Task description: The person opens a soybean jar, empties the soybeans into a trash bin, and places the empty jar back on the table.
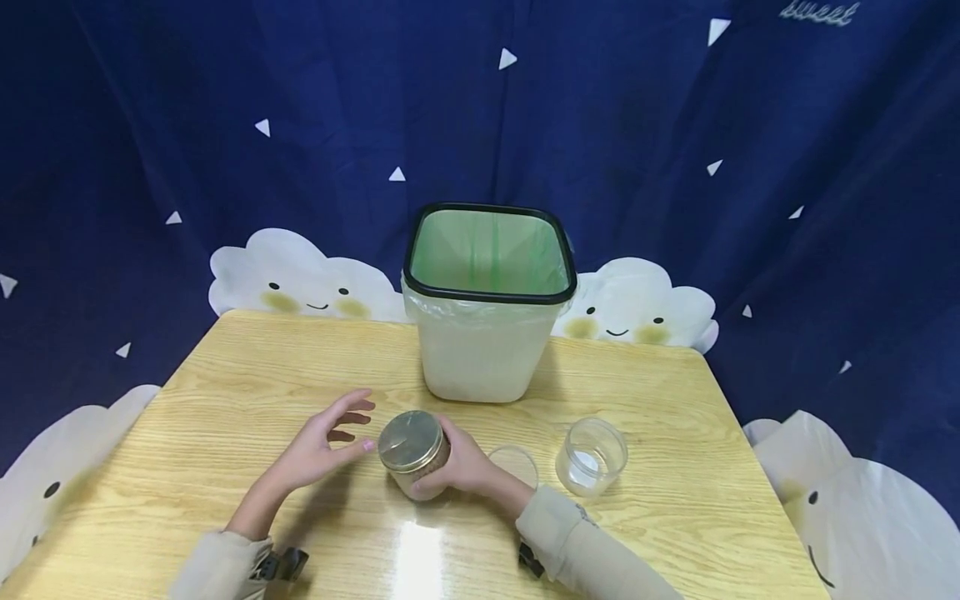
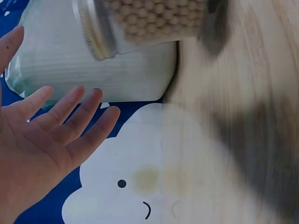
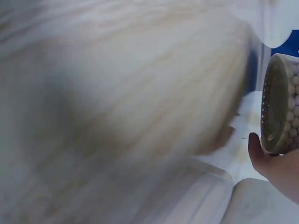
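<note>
A clear jar with a gold screw lid is in my right hand, whose fingers and thumb wrap round its side. Small round tan balls, like soybeans, fill the jar in the left wrist view. The jar's base faces the right wrist camera, with a fingertip beside it. To the left of the jar, my left hand is held with fingers spread and apart from it, holding nothing. That same left hand shows its palm in the left wrist view.
An open clear round container stands on the wooden table at the right. Beside my right wrist lies a clear disc, partly hidden by the arm. A white bin with a black rim and a bag liner stands behind the jar.
</note>
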The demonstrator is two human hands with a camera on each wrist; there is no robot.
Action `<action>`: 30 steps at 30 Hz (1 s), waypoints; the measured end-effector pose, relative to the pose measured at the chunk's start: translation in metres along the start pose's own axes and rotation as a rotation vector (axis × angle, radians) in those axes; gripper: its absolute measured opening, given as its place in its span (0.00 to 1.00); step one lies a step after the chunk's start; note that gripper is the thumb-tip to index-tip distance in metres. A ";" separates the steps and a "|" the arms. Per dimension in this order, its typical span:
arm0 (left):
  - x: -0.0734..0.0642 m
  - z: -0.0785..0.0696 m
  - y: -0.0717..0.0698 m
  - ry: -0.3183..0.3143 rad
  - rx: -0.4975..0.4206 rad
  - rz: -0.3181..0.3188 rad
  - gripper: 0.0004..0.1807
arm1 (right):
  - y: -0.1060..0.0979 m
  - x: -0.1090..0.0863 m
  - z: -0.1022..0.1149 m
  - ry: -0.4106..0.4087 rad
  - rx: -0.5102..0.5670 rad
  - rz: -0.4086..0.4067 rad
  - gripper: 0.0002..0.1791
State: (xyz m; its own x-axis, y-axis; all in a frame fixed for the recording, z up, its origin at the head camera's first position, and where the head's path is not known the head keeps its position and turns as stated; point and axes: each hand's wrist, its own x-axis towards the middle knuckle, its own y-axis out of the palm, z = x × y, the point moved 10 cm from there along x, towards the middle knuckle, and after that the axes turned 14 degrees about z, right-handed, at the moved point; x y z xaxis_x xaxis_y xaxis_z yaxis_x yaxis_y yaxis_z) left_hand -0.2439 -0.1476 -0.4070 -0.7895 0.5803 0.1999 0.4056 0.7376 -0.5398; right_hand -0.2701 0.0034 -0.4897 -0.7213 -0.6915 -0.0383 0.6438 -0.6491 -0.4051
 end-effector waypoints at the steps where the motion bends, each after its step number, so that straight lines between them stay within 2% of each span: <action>1: 0.001 0.001 0.002 -0.003 -0.005 0.008 0.36 | -0.002 0.000 0.002 0.003 -0.007 -0.003 0.52; 8: 0.010 0.006 0.018 0.026 -0.077 0.095 0.41 | -0.011 -0.003 0.013 0.012 -0.087 -0.020 0.51; 17: 0.021 0.005 0.044 0.071 -0.056 0.216 0.52 | -0.008 -0.005 0.028 -0.053 -0.291 0.007 0.53; 23: 0.024 0.008 0.052 0.076 0.054 0.204 0.56 | -0.004 -0.007 0.035 -0.059 -0.379 0.042 0.53; 30: 0.023 0.011 0.052 0.050 0.141 0.187 0.53 | -0.002 -0.008 0.035 -0.043 -0.448 0.041 0.52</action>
State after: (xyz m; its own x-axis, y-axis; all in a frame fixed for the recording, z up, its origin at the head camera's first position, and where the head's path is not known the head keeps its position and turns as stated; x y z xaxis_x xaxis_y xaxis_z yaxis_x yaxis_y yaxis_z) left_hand -0.2460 -0.0998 -0.4392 -0.6814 0.7212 0.1245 0.4713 0.5625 -0.6794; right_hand -0.2562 -0.0007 -0.4571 -0.6802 -0.7325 -0.0281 0.4906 -0.4265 -0.7599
